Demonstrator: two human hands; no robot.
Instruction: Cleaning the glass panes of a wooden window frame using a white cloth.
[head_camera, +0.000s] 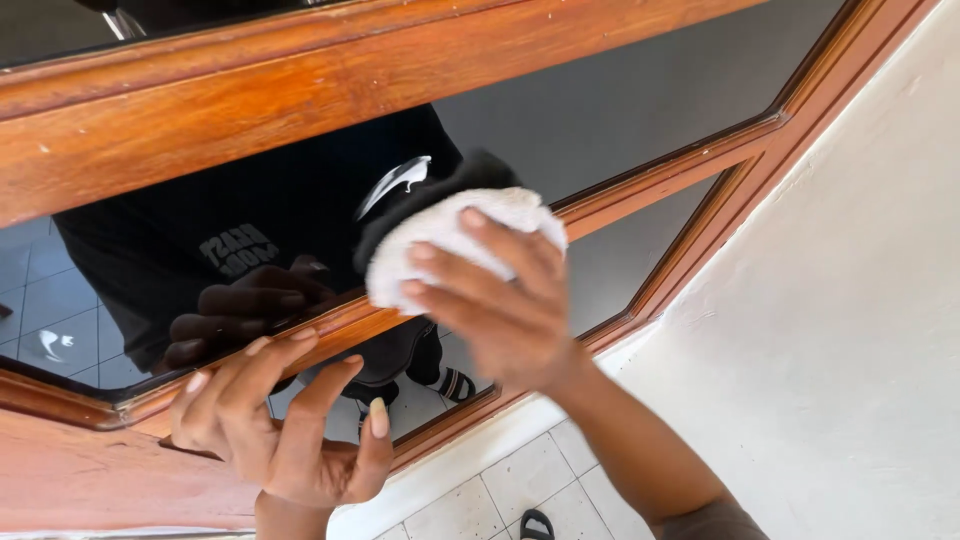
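Currently the right hand (510, 310) is pressing a folded white terry cloth (450, 235) flat against the dark reflective glass pane (640, 110) of a varnished brown wooden door frame (300, 80). Its fingers (490, 245) are spreading apart over the back of the cloth and clamping it to the glass, which is giving broad, even contact across the pad. The cloth is sitting just above the lower wooden glazing bar (660, 180), near the middle of the pane

The left hand (275, 425) is resting on the lower rail (60, 470) of the frame, its fingers curling loosely and slightly apart, holding nothing; this placement appears to be bracing the body against the door. The glass is reflecting a dark shirt and both hands. A white plastered wall (850, 300) is running beside the frame, above a pale tiled floor (500, 490)
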